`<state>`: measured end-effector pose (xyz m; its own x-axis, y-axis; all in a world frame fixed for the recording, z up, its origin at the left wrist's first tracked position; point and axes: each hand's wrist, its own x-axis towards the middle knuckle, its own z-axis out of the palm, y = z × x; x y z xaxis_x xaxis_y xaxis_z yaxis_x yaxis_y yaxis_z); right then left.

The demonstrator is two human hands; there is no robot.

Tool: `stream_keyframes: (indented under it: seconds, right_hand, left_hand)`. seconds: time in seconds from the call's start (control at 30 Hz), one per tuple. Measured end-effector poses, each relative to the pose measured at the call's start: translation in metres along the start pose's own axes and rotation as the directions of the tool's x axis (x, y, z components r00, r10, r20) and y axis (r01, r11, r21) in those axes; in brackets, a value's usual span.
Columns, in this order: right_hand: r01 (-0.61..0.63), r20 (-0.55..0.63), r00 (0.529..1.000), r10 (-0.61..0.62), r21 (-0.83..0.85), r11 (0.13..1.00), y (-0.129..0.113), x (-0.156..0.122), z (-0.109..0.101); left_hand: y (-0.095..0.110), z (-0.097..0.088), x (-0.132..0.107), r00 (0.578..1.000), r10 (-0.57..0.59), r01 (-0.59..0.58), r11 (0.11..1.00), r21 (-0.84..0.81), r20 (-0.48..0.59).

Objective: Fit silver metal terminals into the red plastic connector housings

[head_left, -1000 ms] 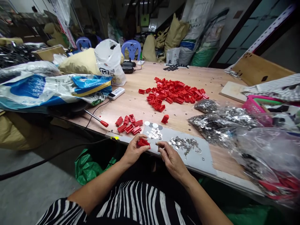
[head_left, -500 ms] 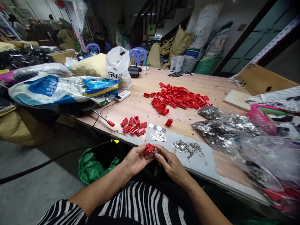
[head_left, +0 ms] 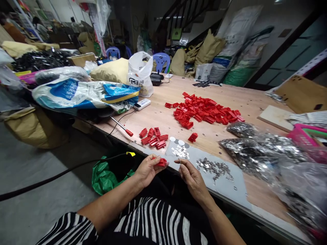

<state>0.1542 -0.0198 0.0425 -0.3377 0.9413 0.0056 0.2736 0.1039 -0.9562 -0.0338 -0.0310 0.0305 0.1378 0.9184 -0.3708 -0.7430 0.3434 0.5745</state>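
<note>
A red plastic part (head_left: 161, 162) is gripped between the thumb and fingers of my left hand (head_left: 146, 172), just off the table's front edge. My right hand (head_left: 192, 177) is closed in a pinch to the right of it, apart from the red part. A small thin metal piece (head_left: 179, 161) shows at its fingertips; its exact kind is too small to tell. Beyond my right fingertips lies a pile of small shiny metal pieces (head_left: 181, 151) on a grey mat (head_left: 204, 185). A second pile of silver metal pieces (head_left: 214, 168) is farther right on that mat.
Several red parts (head_left: 154, 137) lie left of the mat, one single red part (head_left: 193, 137) behind it, and a large red heap (head_left: 204, 109) farther back. Clear bags of metal pieces (head_left: 245, 153) stand right. A red-handled lever (head_left: 129, 132) juts over the left front edge.
My right hand has moved away from the red part to the right, leaving a gap. My left hand still holds the part, now tilted differently. The camera view has shifted left.
</note>
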Motion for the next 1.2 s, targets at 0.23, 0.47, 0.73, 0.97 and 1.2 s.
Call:
stream_keyframes:
  seconds: [0.23,0.47,0.73,0.97,1.2]
  right_hand:
    - [0.006,0.052,0.999,-0.004,-0.031,0.999,0.014,0.013,0.007]
    - [0.147,0.135,0.986,-0.099,-0.419,0.896,0.006,0.045,0.016]
    - [0.175,0.125,0.984,-0.123,-0.671,0.720,0.006,0.098,0.016]
    - [0.120,0.165,0.986,0.020,-0.788,0.604,-0.005,0.125,0.017]
    - [0.151,0.248,0.966,0.072,-0.768,0.622,-0.013,0.137,0.024]
  left_hand:
    - [0.040,-0.070,-0.009,0.918,0.371,-0.224,0.777,0.588,-0.141]
    - [0.095,-0.143,-0.029,0.752,0.634,-0.136,0.419,0.898,-0.181]
    - [0.104,-0.179,-0.031,0.759,0.636,-0.003,0.223,0.975,-0.143]
    - [0.081,-0.167,-0.008,0.793,0.580,-0.045,0.361,0.932,-0.186]
    - [0.073,-0.137,0.001,0.882,0.390,-0.050,0.639,0.768,-0.267]
